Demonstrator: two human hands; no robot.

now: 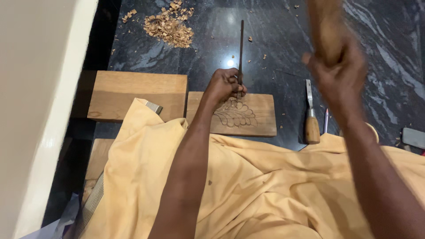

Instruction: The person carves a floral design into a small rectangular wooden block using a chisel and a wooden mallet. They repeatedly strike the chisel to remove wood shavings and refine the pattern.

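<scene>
Your left hand (226, 84) grips the upright chisel (241, 53) on the carved board (261, 115); your right hand (341, 75), closed on the mallet (325, 26), is raised to its right.

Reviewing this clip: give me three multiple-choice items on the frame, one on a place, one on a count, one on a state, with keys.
1. Where does the spare chisel lie?
A. right of the carved board
B. on the shavings pile
C. on the plain board

2. How many wooden boards lie wholly in view on the floor?
A. one
B. two
C. four

3. How is the right hand?
A. resting flat
B. raised, gripping a wooden mallet
C. empty

Key: 1 A, it lies on the dark floor beside that board. 2 B, a plain board and the carved one. 3 B, blurred and lifted while the left hand holds a thin chisel.
</scene>
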